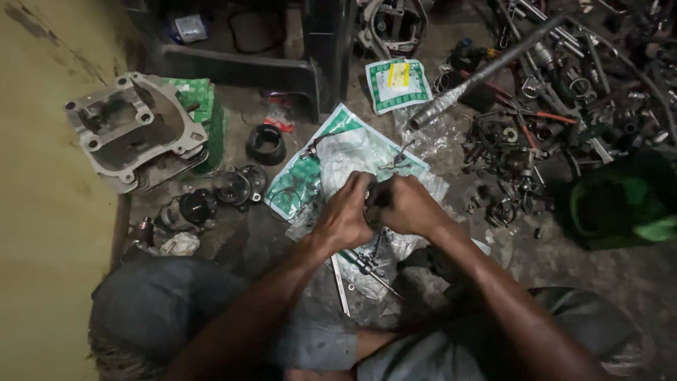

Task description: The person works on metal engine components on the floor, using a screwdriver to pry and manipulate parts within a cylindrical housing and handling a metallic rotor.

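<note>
Head view down onto a grimy workshop floor (606, 275), seen past two grey-trousered knees. Largest, near the floor's left edge: a grey metal cylinder block (130, 130), open face up, leaning against a green box (204, 106). Toward the right edge: a dark green cloth (620, 201), bunched. Across the far right corner: a wide scatter of bolts, springs and washers (522, 152), with a long steel rod (486, 70) lying slantwise over it. Mid-floor, under the hands: a green-and-white plastic packet (317, 169), torn open, clear wrap spilling beside it. Beyond that, a smaller sealed packet (397, 85) of the same colours. Left of the open packet: a black rubber ring (266, 144), then two dark round parts (240, 185) and a small motor-like piece (187, 210) near a crumpled rag (180, 243). Close to the knees: a screwdriver (370, 268) and a thin metal strip (340, 282), lying on the wrap.

Left hand (345, 212) and right hand (405, 204) meeting above the open packet, knuckles touching, both curled tight around a small dark part (374, 201). Part mostly hidden by the fingers; shape not to be told.
</note>
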